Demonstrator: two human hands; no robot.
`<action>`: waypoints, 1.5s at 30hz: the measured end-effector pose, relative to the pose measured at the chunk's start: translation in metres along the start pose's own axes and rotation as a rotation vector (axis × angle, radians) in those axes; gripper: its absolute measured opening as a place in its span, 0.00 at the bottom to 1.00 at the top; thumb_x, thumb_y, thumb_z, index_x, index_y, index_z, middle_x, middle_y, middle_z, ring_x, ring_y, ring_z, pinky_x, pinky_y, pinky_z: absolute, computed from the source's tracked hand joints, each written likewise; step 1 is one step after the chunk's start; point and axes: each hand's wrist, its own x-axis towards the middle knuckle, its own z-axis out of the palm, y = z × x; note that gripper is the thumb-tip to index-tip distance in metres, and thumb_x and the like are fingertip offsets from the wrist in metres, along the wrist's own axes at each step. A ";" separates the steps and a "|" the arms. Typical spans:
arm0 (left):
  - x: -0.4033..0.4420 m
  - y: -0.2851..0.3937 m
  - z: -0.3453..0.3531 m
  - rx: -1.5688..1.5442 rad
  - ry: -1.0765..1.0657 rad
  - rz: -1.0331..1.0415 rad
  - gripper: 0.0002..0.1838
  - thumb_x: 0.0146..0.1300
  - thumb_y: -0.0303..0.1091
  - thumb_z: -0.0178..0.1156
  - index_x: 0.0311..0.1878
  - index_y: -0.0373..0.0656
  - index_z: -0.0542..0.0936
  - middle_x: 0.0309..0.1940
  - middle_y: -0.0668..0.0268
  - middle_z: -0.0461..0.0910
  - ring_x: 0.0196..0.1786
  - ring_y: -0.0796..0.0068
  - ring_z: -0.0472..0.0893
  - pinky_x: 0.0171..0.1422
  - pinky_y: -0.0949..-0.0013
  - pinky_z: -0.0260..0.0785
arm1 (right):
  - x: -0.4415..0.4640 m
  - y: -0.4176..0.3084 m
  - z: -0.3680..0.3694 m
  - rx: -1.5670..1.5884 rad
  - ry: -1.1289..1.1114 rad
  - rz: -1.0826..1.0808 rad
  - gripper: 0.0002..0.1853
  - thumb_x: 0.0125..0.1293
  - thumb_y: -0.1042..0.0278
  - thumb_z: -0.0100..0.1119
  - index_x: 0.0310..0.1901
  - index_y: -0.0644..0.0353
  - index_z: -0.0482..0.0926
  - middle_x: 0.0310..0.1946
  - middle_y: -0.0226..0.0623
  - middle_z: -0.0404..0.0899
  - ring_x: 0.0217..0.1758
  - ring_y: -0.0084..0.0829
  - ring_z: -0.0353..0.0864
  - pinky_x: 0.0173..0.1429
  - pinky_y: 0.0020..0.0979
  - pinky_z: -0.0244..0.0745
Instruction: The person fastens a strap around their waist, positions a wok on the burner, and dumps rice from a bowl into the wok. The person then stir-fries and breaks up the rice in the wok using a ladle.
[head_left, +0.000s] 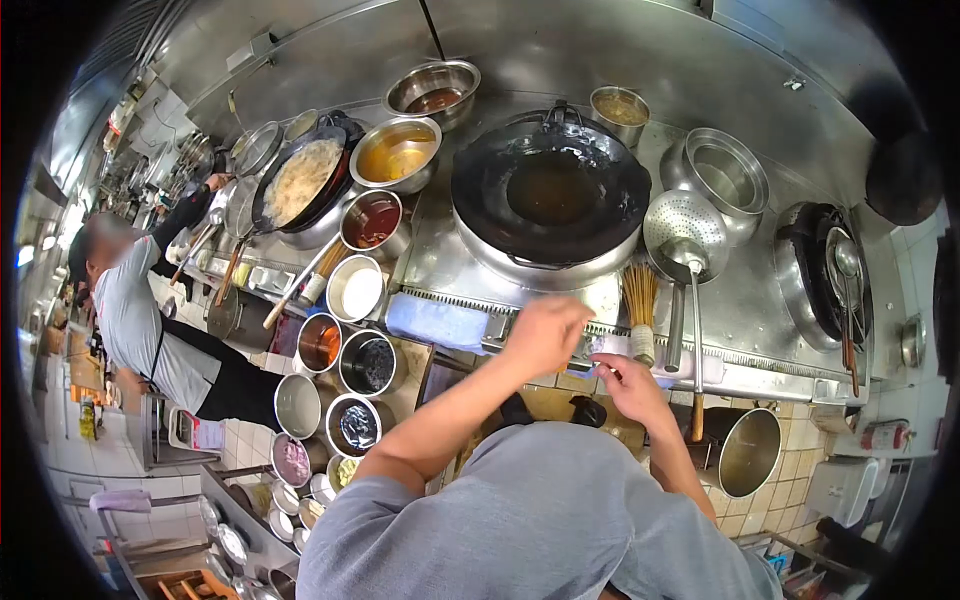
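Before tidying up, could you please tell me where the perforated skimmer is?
The skimmer is right of centre in the head view, between the big wok and a metal pot.

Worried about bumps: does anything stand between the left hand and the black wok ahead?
Nothing visible blocks the left hand from the black wok; only steel counter and the steel ring show between. The bamboo brush is off to the right.

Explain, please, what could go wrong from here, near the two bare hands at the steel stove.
First, the long-handled metal tool with a brown wooden grip juts past the steel stove's front edge, close to the right hand, which might knock it.

Second, the wide round black wok holds dark liquid beyond the left hand; if hot, a splash could burn.
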 end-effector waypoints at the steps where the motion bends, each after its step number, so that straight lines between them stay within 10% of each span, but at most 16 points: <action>1: -0.016 0.003 0.009 -0.144 -0.105 -0.093 0.08 0.62 0.31 0.59 0.44 0.43 0.82 0.41 0.55 0.83 0.45 0.52 0.81 0.48 0.55 0.73 | 0.001 -0.002 0.005 -0.061 -0.017 -0.007 0.14 0.69 0.67 0.52 0.51 0.63 0.80 0.38 0.49 0.83 0.38 0.45 0.83 0.44 0.38 0.76; 17: -0.228 -0.098 0.138 0.261 -0.901 -0.754 0.19 0.68 0.44 0.48 0.44 0.41 0.83 0.44 0.49 0.83 0.50 0.48 0.81 0.57 0.53 0.72 | -0.037 0.056 -0.049 -0.190 -0.342 -0.183 0.19 0.69 0.60 0.51 0.57 0.61 0.76 0.47 0.50 0.82 0.51 0.49 0.80 0.55 0.43 0.74; 23: -0.277 -0.083 0.159 0.317 -0.718 -0.793 0.18 0.65 0.45 0.49 0.40 0.44 0.83 0.41 0.48 0.83 0.46 0.47 0.82 0.50 0.47 0.75 | -0.047 0.077 -0.059 -0.239 -0.418 -0.200 0.19 0.70 0.58 0.51 0.57 0.59 0.77 0.47 0.50 0.81 0.52 0.50 0.79 0.55 0.44 0.74; 28: -0.141 -0.031 0.091 0.402 -0.129 -0.477 0.07 0.58 0.38 0.58 0.32 0.45 0.80 0.27 0.53 0.81 0.32 0.49 0.82 0.40 0.47 0.74 | -0.054 0.077 -0.058 -0.243 -0.442 -0.254 0.19 0.71 0.59 0.49 0.57 0.61 0.77 0.44 0.52 0.81 0.52 0.52 0.78 0.58 0.45 0.72; 30: -0.100 -0.041 0.062 0.526 -0.068 -0.428 0.18 0.52 0.41 0.67 0.43 0.45 0.74 0.37 0.52 0.79 0.41 0.50 0.80 0.45 0.52 0.74 | -0.056 0.069 -0.058 -0.255 -0.420 -0.293 0.19 0.71 0.59 0.48 0.56 0.61 0.77 0.46 0.52 0.81 0.52 0.52 0.78 0.58 0.45 0.72; 37: -0.025 -0.061 0.050 0.783 -0.782 -0.679 0.48 0.46 0.58 0.74 0.65 0.50 0.60 0.58 0.54 0.75 0.61 0.52 0.76 0.63 0.51 0.70 | -0.065 0.048 -0.049 -0.202 -0.372 -0.334 0.17 0.70 0.63 0.51 0.54 0.63 0.77 0.44 0.50 0.81 0.49 0.49 0.79 0.54 0.43 0.73; 45: -0.017 -0.109 0.053 0.670 -0.907 -0.576 0.46 0.51 0.49 0.71 0.69 0.46 0.57 0.54 0.47 0.78 0.57 0.49 0.80 0.58 0.54 0.73 | -0.086 0.050 -0.053 -0.024 -0.135 -0.132 0.16 0.70 0.63 0.52 0.54 0.61 0.78 0.44 0.50 0.82 0.47 0.48 0.81 0.52 0.40 0.75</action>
